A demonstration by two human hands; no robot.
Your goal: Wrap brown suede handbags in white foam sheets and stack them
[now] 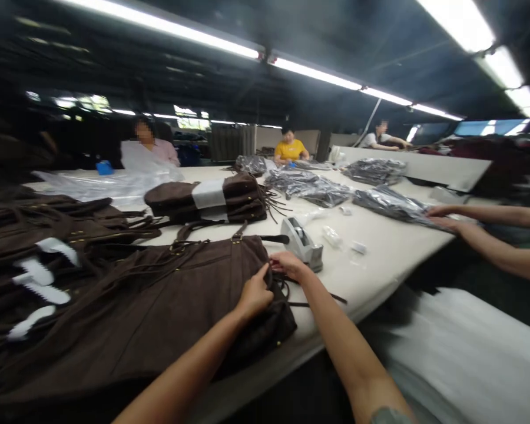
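A large dark brown bag (176, 300) with straps and small brass fittings lies flat along the table's near edge. My left hand (255, 293) is closed on the bag's right end, its fingers pinching the edge. Just beyond it, my right hand (288, 265) is closed at the same end, beside thin dark cords; its fingertips are partly hidden behind the bag's edge. Right behind my right hand stands a grey tape dispenser (301, 242). White paper strips (48, 288) lie on the brown bags at the left.
A folded brown bundle (242, 197) with a white band lies beyond. Plastic-wrapped packages (311, 187) rest on the white table (335, 282). At the right, a person's hands (450, 217) touch one package. Other people sit across the table. White sheets (468, 341) lie below right.
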